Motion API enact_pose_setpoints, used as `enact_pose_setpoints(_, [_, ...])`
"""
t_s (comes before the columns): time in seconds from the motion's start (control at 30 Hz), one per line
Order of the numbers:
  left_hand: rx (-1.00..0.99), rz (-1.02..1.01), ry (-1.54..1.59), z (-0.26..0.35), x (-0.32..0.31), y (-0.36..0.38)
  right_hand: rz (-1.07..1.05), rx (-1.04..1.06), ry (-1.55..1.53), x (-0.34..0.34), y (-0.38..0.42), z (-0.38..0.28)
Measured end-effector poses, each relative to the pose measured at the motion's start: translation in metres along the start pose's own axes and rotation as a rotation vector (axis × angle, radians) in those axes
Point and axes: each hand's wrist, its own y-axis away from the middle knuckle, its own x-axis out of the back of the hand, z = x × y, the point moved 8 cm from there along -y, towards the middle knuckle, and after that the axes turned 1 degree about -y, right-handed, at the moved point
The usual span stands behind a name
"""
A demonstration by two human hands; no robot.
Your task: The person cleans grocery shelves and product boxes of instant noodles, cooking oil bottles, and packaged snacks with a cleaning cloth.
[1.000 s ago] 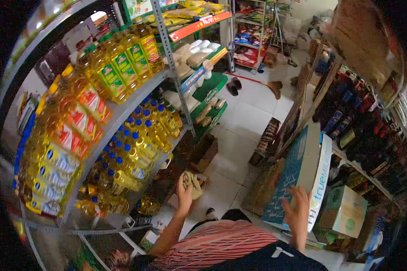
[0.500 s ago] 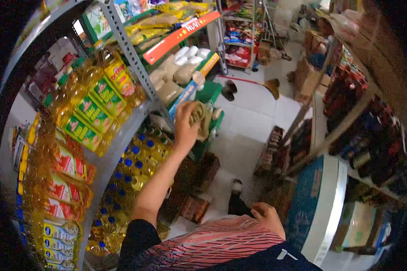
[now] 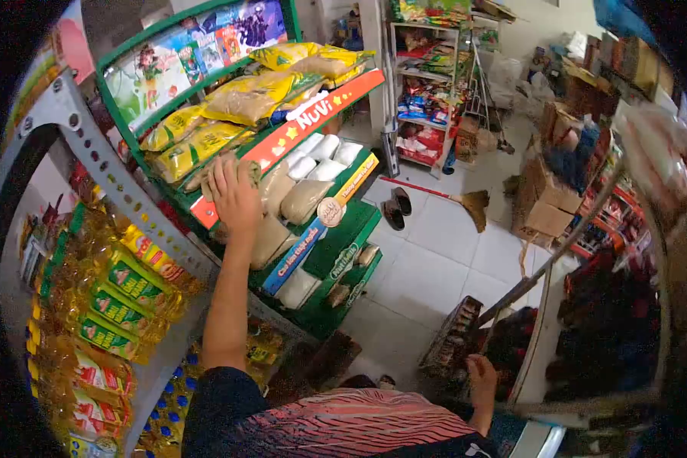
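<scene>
My left hand (image 3: 233,197) is pressed against the left end of the red front strip (image 3: 313,114) of a green display rack. Its fingers are closed over a crumpled olive-tan cloth (image 3: 249,172), most of which is hidden beneath the palm. Above the strip lie yellow bags of granular goods (image 3: 240,99). Clear bags of brown granules (image 3: 307,200) rest on the shelf below, right of my hand. My right hand (image 3: 481,388) hangs low by my side with loosely bent, parted fingers and nothing visible in it.
Oil bottles (image 3: 118,305) fill the metal shelving at left, behind a perforated upright (image 3: 122,172). A broom (image 3: 475,208) and dark shoes (image 3: 396,209) lie on the tiled floor (image 3: 427,267). Cardboard boxes (image 3: 546,202) and a stocked rack (image 3: 611,320) stand at right.
My left hand has carried the cloth left and up, from the rack's lower blue strip to the red strip's left end. The view has shifted, showing more of the rack. My right hand appears farther right.
</scene>
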Motion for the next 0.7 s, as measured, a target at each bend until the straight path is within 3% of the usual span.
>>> enact_pose_setpoints(0.13, [0.062,-0.122,0.025,0.008,0.000,-0.007,-0.190,0.138,0.074,-0.049,-0.059,-0.026])
enact_pose_setpoints(0.2, [-0.034,-0.164,0.083,0.022,-0.008,-0.010,-0.482,0.156,0.103,-0.090,-0.082,-0.067])
enact_pose_setpoints(0.23, [-0.026,-0.176,0.071,0.023,-0.013,-0.010,-0.501,0.155,0.108,-0.104,-0.097,-0.077])
enact_pose_setpoints(0.3, [-0.011,-0.179,0.098,0.024,-0.020,-0.013,-0.675,0.446,0.203,-0.140,-0.111,-0.107])
enact_pose_setpoints(0.4, [0.004,-0.237,0.046,0.023,-0.024,-0.012,-0.751,0.664,0.182,-0.186,-0.144,-0.139])
enact_pose_setpoints(0.5, [0.068,-0.323,0.026,0.021,-0.025,-0.010,-0.874,0.651,0.219,-0.213,-0.186,-0.190])
enact_pose_setpoints(0.7, [0.203,-0.438,0.059,0.020,-0.031,-0.013,-0.704,0.835,-0.012,-0.231,-0.317,-0.275])
